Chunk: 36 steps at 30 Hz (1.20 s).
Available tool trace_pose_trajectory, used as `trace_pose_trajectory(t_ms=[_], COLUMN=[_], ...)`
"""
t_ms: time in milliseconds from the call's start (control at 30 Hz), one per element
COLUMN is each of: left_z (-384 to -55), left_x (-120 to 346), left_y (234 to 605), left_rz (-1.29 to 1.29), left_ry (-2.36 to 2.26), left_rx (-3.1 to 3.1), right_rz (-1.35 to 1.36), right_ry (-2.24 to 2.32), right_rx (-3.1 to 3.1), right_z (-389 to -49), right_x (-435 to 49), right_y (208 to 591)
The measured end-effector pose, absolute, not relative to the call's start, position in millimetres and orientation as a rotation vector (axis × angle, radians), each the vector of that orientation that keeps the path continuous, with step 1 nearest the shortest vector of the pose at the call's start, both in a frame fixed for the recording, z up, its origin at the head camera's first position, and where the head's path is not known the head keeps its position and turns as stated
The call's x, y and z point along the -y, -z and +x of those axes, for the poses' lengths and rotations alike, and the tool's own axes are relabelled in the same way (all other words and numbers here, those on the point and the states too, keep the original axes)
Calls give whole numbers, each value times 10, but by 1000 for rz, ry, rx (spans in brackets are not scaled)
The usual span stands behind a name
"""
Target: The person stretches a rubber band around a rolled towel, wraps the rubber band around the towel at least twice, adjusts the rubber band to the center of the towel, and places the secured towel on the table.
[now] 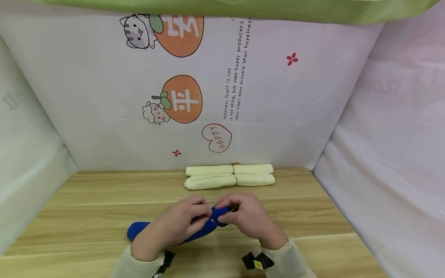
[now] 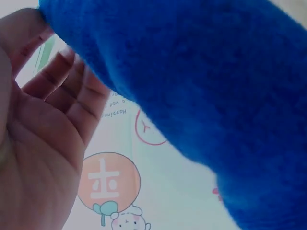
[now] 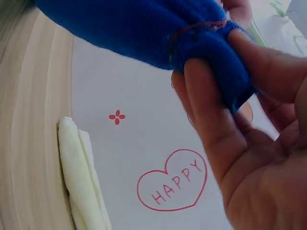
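A rolled blue towel slants across the front of the table, its right end raised. A thin brownish band circles it close to that end in the right wrist view. My right hand grips the short end beyond the band between thumb and fingers. Beside it, my left hand pinches the towel near the band; whether its fingertips also hold the band cannot be told. In the left wrist view the towel's fuzzy side fills much of the picture and hides the left fingertips.
Two pale yellow rolled towels, each tied round the middle, lie side by side at the back of the wooden table. Behind them stands a printed white cloth wall, with more white cloth at both sides.
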<state>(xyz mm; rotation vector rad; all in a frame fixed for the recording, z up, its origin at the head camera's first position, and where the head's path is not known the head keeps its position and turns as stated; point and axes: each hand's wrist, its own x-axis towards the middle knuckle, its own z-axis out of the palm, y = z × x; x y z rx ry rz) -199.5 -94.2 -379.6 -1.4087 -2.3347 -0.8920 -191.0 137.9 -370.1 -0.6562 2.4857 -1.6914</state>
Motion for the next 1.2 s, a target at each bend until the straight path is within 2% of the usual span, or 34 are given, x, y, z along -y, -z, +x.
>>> trace_pose_trajectory(t_ms=[233, 333, 600, 867, 1200], left_z=[-2011, -1995, -1967, -2012, -2005], left_x=[918, 873, 741, 781, 744], left_y=[3854, 3873, 3908, 3956, 3932], left_rz=[-1364, -1299, -1255, -1262, -1343], left_ry=[823, 807, 824, 890, 794], left_rx=[2437, 2479, 2405, 2357, 2266], right_rz=[-313, -251, -311, -667, -398], right_ry=[1956, 2060, 2014, 1599, 1750], right_rx=[-2279, -2116, -1999, -2527, -2498], right_z=[-2029, -2067, -2008, -1948, -1926], right_x=[-1486, -1539, -1509, -1505, -1485], right_y=[3749, 3763, 3704, 3664, 3636])
